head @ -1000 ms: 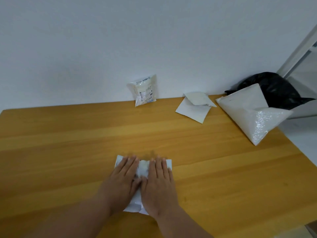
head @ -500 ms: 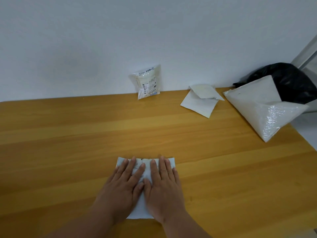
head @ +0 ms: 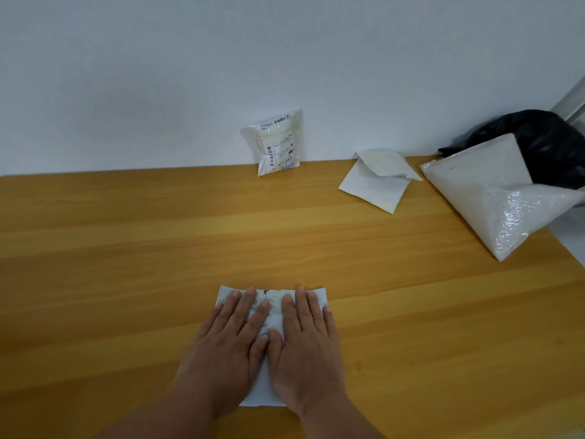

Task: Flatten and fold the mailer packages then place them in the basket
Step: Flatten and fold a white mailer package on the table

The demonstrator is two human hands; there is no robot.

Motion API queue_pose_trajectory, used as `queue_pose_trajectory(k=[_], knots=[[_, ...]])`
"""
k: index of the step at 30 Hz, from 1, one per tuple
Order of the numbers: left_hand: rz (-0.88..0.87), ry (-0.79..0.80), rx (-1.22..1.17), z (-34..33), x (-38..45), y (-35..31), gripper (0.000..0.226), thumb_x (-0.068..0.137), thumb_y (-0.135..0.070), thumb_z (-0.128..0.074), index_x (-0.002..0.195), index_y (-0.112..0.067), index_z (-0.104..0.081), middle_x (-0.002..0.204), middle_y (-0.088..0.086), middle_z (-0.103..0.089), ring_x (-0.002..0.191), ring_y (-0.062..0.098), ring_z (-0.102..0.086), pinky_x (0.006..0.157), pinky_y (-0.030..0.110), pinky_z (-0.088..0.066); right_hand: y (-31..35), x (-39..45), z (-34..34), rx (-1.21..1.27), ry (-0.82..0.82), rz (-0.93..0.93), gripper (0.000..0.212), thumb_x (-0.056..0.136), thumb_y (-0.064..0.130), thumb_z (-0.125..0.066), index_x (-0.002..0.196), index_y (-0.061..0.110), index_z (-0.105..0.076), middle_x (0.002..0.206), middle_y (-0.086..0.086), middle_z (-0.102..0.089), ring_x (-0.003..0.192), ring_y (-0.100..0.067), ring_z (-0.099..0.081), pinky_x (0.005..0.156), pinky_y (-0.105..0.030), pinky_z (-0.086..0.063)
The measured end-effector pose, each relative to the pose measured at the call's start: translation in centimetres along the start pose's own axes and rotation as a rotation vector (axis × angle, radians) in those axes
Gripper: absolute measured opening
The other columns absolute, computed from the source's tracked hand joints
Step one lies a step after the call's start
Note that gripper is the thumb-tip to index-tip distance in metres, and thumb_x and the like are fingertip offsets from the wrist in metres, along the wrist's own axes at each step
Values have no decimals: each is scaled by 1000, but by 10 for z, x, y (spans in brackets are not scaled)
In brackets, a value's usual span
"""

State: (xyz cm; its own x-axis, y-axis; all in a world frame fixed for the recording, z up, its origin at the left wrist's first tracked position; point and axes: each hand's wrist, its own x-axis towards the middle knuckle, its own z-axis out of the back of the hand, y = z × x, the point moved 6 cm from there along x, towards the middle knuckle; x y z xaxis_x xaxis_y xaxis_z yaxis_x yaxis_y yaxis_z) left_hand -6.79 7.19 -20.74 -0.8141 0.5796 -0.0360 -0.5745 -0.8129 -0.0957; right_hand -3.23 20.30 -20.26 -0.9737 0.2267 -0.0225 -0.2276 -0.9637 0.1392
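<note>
One crumpled white mailer (head: 274, 315), flat.

Plain white wall (head: 158, 74), wooden table (head: 110, 264), even soft light

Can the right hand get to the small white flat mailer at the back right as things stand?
Probably yes. Bare wooden table lies between the right hand and the small white flat mailer; nothing blocks the path. But both hands press the white mailer now.

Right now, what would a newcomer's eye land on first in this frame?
Probably the left hand and right hand, pressing flat side by side on a white mailer at the near middle of the wooden table. Next, the big bubble mailer at the right edge, before a black bag.
</note>
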Motion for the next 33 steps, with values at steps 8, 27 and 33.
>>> queue_pose_trajectory(k=[8, 27, 33], knots=[[51, 160, -42, 0, -1, -4, 56, 105, -48, -16, 146, -22, -43, 155, 5, -37, 144, 22, -31, 108, 38, -21, 2, 0, -1, 11, 6, 8, 59, 96, 45, -31, 137, 10, -55, 149, -9, -45, 139, -21, -40, 107, -42, -23], [622, 21, -382, 33, -22, 30, 95, 86, -66, -52, 156, -20, -6, 156, 7, -19, 144, 33, -15, 115, 46, -20, -29, -20, 33, 222, 14, -283, 44, 91, 45, -41, 126, 20, -50, 135, -1, -37, 125, -24, -30, 104, -41, -25], [602, -16, -354, 38, -41, 36, 88, 86, -62, -57, 155, -29, -13, 148, 14, -21, 138, 36, -20, 115, 44, -19, -12, -38, 37, 506, -43, -166, 47, 88, 26, -50, 134, 21, -41, 123, -8, -54, 113, -31, -50, 91, -41, -43]])
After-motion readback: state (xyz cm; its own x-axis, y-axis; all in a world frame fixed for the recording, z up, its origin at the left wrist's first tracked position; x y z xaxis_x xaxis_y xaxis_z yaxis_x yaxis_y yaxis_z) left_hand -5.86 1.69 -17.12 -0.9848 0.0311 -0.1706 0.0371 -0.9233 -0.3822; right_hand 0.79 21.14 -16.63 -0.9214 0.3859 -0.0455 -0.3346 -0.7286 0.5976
